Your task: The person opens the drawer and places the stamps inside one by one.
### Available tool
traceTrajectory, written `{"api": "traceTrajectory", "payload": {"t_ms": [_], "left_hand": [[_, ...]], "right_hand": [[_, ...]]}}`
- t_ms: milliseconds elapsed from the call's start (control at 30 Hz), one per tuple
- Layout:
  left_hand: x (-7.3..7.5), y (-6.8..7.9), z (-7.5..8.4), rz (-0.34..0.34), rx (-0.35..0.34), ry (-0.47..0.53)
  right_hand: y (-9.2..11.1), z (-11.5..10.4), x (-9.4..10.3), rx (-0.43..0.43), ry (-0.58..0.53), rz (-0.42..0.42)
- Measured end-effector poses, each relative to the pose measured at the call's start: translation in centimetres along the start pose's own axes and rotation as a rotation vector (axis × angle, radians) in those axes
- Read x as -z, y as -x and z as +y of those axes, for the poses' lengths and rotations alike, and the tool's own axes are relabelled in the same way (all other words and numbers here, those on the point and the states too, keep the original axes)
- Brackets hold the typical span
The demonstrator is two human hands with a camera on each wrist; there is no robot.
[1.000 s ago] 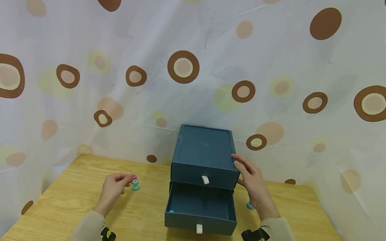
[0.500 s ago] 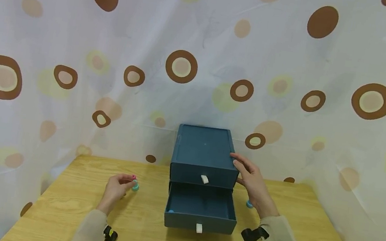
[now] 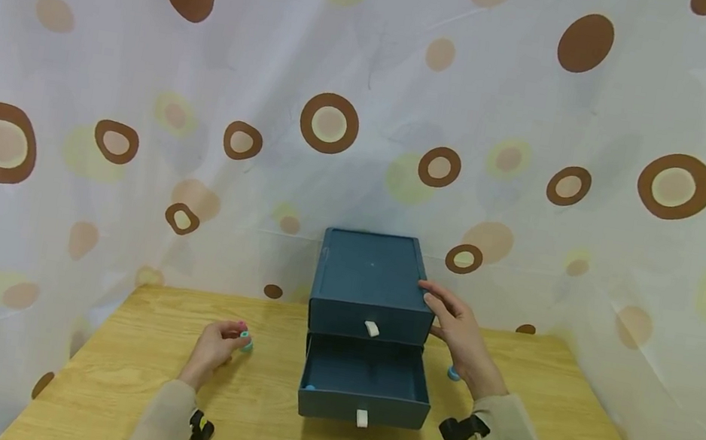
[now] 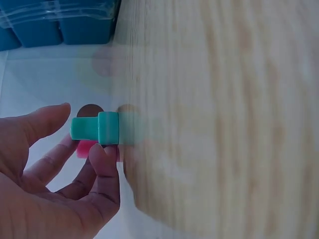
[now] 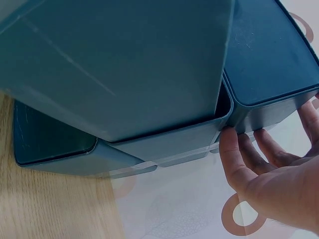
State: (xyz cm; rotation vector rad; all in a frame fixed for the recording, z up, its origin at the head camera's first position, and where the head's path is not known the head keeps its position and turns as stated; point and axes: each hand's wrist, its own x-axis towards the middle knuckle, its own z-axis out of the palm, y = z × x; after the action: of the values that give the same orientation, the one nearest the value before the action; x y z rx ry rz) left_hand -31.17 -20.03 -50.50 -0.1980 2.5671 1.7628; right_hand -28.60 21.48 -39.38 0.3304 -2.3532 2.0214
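Note:
A small teal piece, stamp-shaped with a narrow stem and a wider base, stands on the table left of the dark blue drawer cabinet. Around it my left hand has thumb and fingers spread, and the thumb tip is apart from the stem in the left wrist view. Behind it a pink piece is partly hidden. At the cabinet's right side, my right hand rests its fingertips on the side wall and top edge. The lower drawer is pulled out, with a blue piece at its front left corner.
Another blue piece lies on the wooden table right of the cabinet, near the right forearm. The upper drawer is closed. A patterned sheet hangs behind the table and along both sides.
My left hand has shifted slightly right, its thumb and fingers coming over the teal piece. My right hand stays at the cabinet. The head view has shifted a little.

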Motion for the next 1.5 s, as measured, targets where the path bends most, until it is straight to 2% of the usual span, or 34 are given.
{"api": "traceTrajectory", "payload": {"t_ms": [133, 567, 800, 1033, 1500], "left_hand": [[-0.1, 0.0, -0.2, -0.010, 0.031, 0.000], [-0.2, 0.1, -0.1, 0.004, 0.013, -0.021], [-0.2, 0.1, 0.2, 0.001, 0.022, 0.003], [-0.3, 0.4, 0.6, -0.009, -0.015, 0.027], [-0.4, 1.1, 2.8, 0.002, -0.091, -0.001]], "right_hand": [[-0.1, 0.1, 0.0, -0.006, -0.005, -0.006], [-0.2, 0.0, -0.1, -0.011, -0.010, 0.004], [-0.2, 0.0, -0.2, -0.015, -0.008, 0.010], [-0.2, 0.1, -0.1, -0.008, -0.004, 0.007], [-0.1, 0.1, -0.1, -0.008, 0.001, 0.011]]}}
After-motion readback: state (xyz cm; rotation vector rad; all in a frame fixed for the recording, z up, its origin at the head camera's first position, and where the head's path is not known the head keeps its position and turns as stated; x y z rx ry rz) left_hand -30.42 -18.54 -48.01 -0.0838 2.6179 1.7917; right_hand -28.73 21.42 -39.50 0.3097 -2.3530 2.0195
